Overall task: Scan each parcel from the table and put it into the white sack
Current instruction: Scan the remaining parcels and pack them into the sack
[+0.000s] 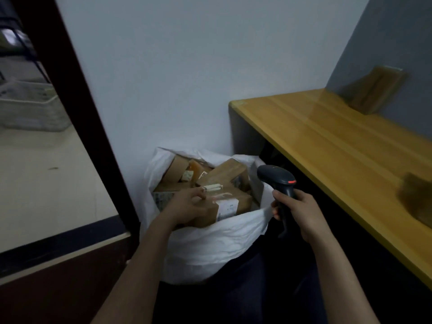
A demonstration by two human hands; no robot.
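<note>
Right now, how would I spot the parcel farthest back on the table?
Find the yellow table on the right and follow it to the grey wall. The parcel there is a brown box leaning on that wall; the other brown thing is nearer and blurred.

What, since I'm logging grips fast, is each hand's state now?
Left hand: closed, holding a cardboard parcel at the white sack mouth.
Right hand: closed, holding the barcode scanner.

I can read nothing here: the white label (228,208) on the top parcel (242,198) in the white sack (210,249) carries print (too blurred to make out).
</note>
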